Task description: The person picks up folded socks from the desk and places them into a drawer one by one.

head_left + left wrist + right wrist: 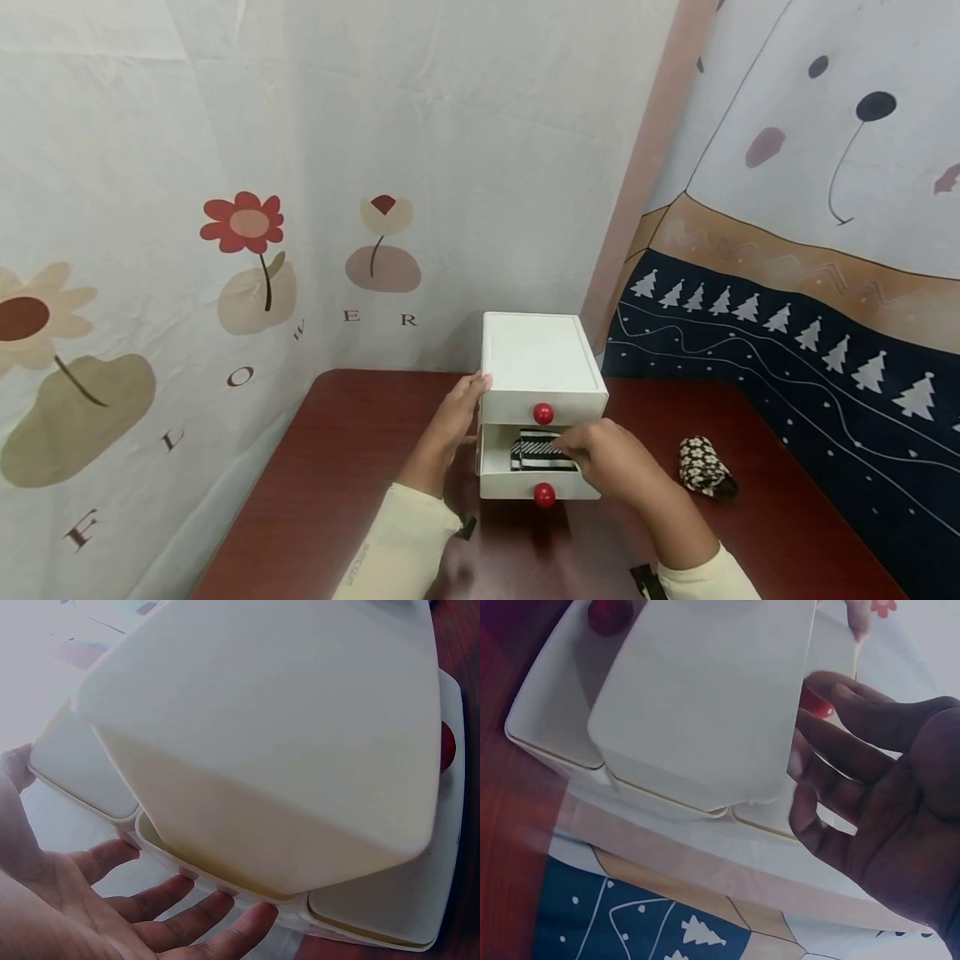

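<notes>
A white cabinet (542, 354) with red knobs stands on the table. Its lower drawer (498, 486) in the head view is pulled out and holds a folded black-and-white striped cloth (534, 450). My left hand (452, 421) steadies the cabinet's left side, thumb at the front upper edge; the left wrist view shows that hand (142, 915) with fingers extended against the side. My right hand (611, 458) reaches over the drawer's right edge and pinches the cloth's right end. In the right wrist view, this hand (877, 772) has bent fingers, their tips partly hidden behind the pulled-out drawer (705, 705).
A rolled cloth with a dark floral pattern (703, 465) lies on the red-brown table (352, 467), right of the cabinet. Printed fabric hangs behind the table, with flowers (248, 223) at left and white trees (832, 358) at right.
</notes>
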`<state>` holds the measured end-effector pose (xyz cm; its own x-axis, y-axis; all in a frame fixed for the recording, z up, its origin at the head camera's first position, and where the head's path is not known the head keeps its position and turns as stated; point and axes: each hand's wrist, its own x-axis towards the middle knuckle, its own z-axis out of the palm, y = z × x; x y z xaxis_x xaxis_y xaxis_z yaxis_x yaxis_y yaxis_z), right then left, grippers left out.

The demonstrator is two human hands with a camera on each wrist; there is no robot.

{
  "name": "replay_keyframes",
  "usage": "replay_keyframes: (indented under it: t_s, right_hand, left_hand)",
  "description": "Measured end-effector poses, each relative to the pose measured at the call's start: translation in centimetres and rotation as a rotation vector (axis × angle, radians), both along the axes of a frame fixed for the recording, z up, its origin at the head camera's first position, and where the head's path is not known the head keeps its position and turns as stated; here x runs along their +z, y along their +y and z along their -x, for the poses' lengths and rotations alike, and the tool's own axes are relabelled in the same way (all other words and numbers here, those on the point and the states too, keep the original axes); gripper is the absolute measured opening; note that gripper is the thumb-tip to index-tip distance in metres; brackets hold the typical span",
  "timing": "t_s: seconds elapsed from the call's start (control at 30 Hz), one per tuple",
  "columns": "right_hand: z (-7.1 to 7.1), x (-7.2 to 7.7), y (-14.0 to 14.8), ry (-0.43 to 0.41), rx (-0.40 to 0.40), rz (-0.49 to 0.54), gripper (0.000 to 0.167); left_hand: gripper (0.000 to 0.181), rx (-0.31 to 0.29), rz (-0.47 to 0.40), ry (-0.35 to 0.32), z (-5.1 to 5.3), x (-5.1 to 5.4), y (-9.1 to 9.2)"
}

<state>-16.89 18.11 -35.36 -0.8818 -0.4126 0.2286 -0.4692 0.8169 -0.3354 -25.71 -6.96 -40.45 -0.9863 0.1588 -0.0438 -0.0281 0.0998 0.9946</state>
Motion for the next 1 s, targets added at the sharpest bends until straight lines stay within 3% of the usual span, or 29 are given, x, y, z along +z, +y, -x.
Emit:
replay_keyframes:
  t_s: [0.13,0.33,0.47,0.57,0.7,0.87,1.0]
  right_hand:
    - [-1.1,-1.0,-0.7,0.174,-0.065,0.033,0.026]
    - [-2.0,-4.2,-2.1,0.617,-0.064,0.146,0.029]
    - [-2.4,-6.2,-2.6,0.736,-0.041,0.169,0.019]
    - [-2.6,-7.3,-2.6,0.753,-0.022,0.122,0.016]
    - [-2.9,-7.9,-2.5,0.723,-0.025,0.013,0.028]
    - [-3.5,-8.4,-2.6,0.602,-0.096,-0.088,0.041]
    - [-4.1,-8.8,-3.0,0.507,-0.184,-0.120,0.041]
  left_hand:
    - [0.079,-0.002,0.001,-0.004,0.0,-0.1,0.0]
    - [0.080,0.004,0.004,-0.001,0.0,0.0,0.0]
    - [0.079,0.006,0.009,-0.005,0.1,0.0,0.0]
    - [0.078,0.006,0.005,-0.009,0.2,0.0,0.0]
    - [0.079,0.000,0.001,-0.001,0.4,0.1,0.0]
    - [0.079,-0.004,-0.002,-0.001,0.3,0.1,-0.1]
    - [0.079,-0.002,-0.002,-0.015,0.2,0.0,-0.1]
